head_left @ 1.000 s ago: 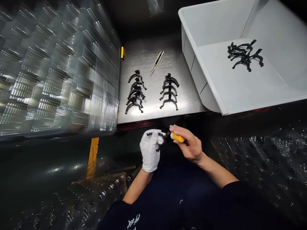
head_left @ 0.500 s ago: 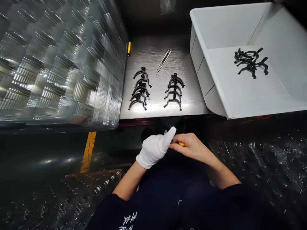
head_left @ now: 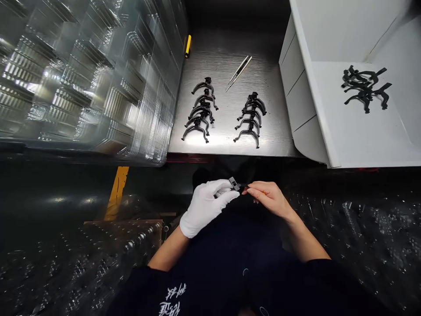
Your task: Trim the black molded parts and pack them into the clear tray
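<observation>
My left hand [head_left: 205,204], in a white glove, pinches a small grey rectangular piece [head_left: 234,183] with dark marks between thumb and fingers. Close to its right, my bare right hand [head_left: 268,196] is closed around a slim tool [head_left: 264,193] whose orange part peeks out between the fingers. The rest of that tool is mostly hidden, so its kind is unclear. Both hands are in front of the metal table's near edge. On the table, black arched plastic clips lie in a left column [head_left: 197,125] and a right column [head_left: 250,123], several in each.
A pale utility knife [head_left: 239,73] and a yellow-and-black object [head_left: 188,46] lie on the metal table [head_left: 223,136]. Stacked clear plastic trays [head_left: 138,96] rise at left. A white bin [head_left: 320,114] at right holds several black clips [head_left: 366,90]. Dark textured plastic trays flank my body.
My hands have drawn slightly apart, and the left has turned so that the grey piece shows. The camera view has shifted, moving the table and bin within the picture.
</observation>
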Motion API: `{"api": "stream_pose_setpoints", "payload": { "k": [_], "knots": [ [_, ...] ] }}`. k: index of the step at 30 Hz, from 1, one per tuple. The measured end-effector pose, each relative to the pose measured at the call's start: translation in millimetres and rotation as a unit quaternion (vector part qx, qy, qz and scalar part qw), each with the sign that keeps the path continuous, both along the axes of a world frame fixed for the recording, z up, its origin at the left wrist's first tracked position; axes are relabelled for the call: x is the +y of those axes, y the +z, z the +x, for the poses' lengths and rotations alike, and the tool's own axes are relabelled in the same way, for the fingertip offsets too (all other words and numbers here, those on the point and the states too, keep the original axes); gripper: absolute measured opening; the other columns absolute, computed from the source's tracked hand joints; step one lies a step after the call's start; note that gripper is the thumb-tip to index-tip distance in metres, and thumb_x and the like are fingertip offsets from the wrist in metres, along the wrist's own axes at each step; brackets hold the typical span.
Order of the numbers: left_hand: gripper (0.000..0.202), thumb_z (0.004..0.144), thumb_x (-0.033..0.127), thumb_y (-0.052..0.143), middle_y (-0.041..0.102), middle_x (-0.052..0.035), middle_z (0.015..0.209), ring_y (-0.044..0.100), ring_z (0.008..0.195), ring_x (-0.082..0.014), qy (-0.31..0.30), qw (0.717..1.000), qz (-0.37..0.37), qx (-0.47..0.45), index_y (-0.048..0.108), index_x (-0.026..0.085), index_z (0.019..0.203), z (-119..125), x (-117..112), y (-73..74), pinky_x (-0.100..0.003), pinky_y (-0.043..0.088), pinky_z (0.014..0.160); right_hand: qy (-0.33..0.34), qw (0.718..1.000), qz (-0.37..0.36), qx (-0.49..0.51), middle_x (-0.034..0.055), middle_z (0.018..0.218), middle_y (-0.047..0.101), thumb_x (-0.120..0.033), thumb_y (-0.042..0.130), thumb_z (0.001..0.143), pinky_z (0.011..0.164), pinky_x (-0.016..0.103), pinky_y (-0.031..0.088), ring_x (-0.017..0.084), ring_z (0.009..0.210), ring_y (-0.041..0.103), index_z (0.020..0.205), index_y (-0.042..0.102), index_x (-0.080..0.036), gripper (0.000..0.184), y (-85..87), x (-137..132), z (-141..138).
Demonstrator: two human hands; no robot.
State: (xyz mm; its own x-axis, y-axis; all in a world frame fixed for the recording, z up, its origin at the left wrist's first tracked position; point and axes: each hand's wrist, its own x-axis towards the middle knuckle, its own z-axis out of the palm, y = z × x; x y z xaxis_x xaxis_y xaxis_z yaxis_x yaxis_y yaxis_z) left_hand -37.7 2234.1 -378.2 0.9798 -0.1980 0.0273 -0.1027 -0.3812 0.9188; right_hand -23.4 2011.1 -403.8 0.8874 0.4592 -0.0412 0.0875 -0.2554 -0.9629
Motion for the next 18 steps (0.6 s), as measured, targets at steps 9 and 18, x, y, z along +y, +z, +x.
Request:
{"api": "stream_pose_setpoints", "payload": {
  "k": [9, 18],
  "knots": [
    [0.019, 0.080, 0.017, 0.076, 0.067, 0.0030, 0.074, 0.059, 0.062, -0.0105, -0.018, 0.999, 0.021, 0.025, 0.073, 0.018, 0.099, -5, -1, 3.5, -0.023, 0.050, 0.066, 0.003, 1.000, -0.002, -0.026, 0.0026, 0.070, 0.064, -0.048, 0.052, 0.102, 0.053, 0.024, 0.048, 0.011, 0.054, 0.058, 0.092, 0.078, -0.018, 0.040, -10.2, -5, -1],
    [0.013, 0.095, 0.022, 0.062, 0.074, -0.0022, 0.085, 0.067, 0.074, -0.0148, -0.028, 0.978, 0.138, -0.153, 0.073, 0.019, 0.103, 14, -4, 0.1, -0.026, 0.049, 0.072, -0.065, 0.984, -0.044, -0.161, 0.0001, 0.065, 0.064, -0.040, 0.060, 0.098, 0.051, 0.023, 0.046, 0.011, 0.053, 0.057, 0.103, 0.074, -0.018, 0.026, 0.6, -8, -1]
  ]
}}
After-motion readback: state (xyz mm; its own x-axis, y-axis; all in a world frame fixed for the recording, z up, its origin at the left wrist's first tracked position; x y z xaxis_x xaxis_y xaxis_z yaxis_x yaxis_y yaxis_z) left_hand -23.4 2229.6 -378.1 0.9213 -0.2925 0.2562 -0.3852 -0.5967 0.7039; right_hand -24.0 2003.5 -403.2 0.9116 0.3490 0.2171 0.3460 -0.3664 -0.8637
